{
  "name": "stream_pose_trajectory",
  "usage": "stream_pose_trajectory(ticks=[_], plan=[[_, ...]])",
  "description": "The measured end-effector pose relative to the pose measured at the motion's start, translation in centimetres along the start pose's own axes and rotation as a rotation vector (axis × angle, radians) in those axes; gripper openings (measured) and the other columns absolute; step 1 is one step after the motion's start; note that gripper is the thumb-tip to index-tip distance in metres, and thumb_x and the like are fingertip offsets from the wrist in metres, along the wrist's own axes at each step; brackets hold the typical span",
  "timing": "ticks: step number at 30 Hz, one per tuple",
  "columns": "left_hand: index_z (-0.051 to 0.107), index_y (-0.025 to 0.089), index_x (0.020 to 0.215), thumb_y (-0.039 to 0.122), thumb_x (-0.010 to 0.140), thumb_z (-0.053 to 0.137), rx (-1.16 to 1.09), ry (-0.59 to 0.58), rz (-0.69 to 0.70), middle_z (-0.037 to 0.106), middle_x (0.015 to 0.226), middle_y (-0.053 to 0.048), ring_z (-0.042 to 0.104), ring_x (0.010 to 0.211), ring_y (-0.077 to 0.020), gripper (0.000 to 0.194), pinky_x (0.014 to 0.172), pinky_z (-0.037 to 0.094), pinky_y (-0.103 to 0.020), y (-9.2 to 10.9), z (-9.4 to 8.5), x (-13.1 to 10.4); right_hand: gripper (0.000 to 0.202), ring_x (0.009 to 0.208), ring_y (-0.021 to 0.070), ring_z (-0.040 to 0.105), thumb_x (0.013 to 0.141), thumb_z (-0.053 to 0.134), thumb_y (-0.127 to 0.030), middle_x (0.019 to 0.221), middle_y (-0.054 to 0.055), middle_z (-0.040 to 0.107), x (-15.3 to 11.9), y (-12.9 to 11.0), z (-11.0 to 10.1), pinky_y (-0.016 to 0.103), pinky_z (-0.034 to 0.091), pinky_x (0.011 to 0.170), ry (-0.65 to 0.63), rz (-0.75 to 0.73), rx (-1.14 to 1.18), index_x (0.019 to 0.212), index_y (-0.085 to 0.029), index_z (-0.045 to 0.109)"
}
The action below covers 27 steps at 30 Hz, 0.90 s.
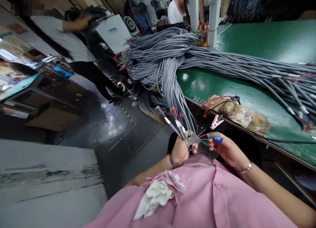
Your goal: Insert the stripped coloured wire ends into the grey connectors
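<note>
Here's the green table [261, 37] spanning the right side, with the big grey cable bundle [158, 52] heaped at its near-left end, strands spilling over the edge toward the person's lap. By the table's front edge lies a battered block [256, 122], a pink clip [216, 122] just beside it. Now to the hands, close together: left hand [180, 149] is curled tight around several grey cables [174, 127], whose white-sleeved ends slant up and away to the left. Right hand [228, 152] sits just opposite, fingers bent in close, a blue patch [218, 139] by the fingertips. And between them, the key spot: loose coloured wires [203, 141] fan out sideways from the left grip, straight toward the right fingertips, which are nearer their free tips; whether those fingers actually pinch them, I can't tell.
</note>
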<state>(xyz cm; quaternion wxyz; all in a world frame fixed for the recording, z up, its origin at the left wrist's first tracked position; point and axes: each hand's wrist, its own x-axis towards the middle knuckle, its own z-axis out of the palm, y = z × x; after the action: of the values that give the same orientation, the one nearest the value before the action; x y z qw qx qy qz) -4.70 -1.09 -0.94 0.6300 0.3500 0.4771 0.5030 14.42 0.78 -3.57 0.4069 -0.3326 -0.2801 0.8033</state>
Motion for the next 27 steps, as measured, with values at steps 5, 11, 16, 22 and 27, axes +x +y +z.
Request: stream_pose_trajectory(ticks=[5, 11, 16, 22, 27], plan=[[0.052, 0.015, 0.065, 0.039, 0.066, 0.07, -0.028, -0.182, -0.156, 0.055, 0.046, 0.001, 0.045, 0.033, -0.0085, 0.029, 0.035, 0.031, -0.02, 1.2, 0.5, 0.8, 0.044, 0.068, 0.0145, 0.057, 0.082, 0.052, -0.061, 0.085, 0.006, 0.064, 2.0, -1.8, -1.0, 0.028, 0.048, 0.065, 0.043, -0.055, 0.024, 0.085, -0.02, 0.068], [0.053, 0.014, 0.064, 0.035, 0.066, 0.07, -0.027, -0.27, -0.204, 0.054, 0.046, 0.001, 0.045, 0.033, -0.008, 0.027, 0.035, 0.032, -0.02, 1.5, 1.8, 2.1, 0.048, 0.064, 0.0155, 0.053, 0.079, 0.051, -0.065, 0.076, 0.005, 0.063, 3.6, -2.9, 0.2, 0.029, 0.045, 0.064, 0.15, -0.279, -0.188, 0.079, -0.019, 0.066], [0.053, 0.014, 0.064, 0.036, 0.066, 0.07, -0.034, -0.3, -0.217, 0.054, 0.046, 0.001, 0.046, 0.033, -0.0086, 0.027, 0.034, 0.032, -0.02, 1.2, 1.9, 2.7, 0.056, 0.059, 0.0149, 0.052, 0.075, 0.05, -0.073, 0.073, 0.005, 0.062, 3.8, -2.5, 1.0, 0.029, 0.045, 0.059, 0.146, -0.209, -0.074, 0.077, -0.019, 0.065], [0.054, 0.014, 0.065, 0.038, 0.063, 0.072, -0.014, -0.287, -0.255, 0.056, 0.047, 0.001, 0.046, 0.033, -0.0082, 0.03, 0.035, 0.034, -0.02, 1.0, 1.8, 2.9, 0.059, 0.056, 0.0139, 0.051, 0.065, 0.057, -0.076, 0.071, 0.003, 0.062, 3.7, -3.2, 2.5, 0.029, 0.046, 0.057, 0.081, -0.071, 0.163, 0.078, -0.02, 0.064], [0.055, 0.014, 0.064, 0.041, 0.063, 0.072, 0.027, -0.274, -0.25, 0.055, 0.046, 0.001, 0.045, 0.032, -0.0081, 0.032, 0.034, 0.032, -0.02, 0.7, 1.8, 3.0, 0.052, 0.052, 0.0119, 0.047, 0.063, 0.065, -0.071, 0.062, 0.0, 0.057, 4.1, -3.4, 3.2, 0.026, 0.041, 0.052, 0.175, -0.174, 0.163, 0.069, -0.019, 0.061]])
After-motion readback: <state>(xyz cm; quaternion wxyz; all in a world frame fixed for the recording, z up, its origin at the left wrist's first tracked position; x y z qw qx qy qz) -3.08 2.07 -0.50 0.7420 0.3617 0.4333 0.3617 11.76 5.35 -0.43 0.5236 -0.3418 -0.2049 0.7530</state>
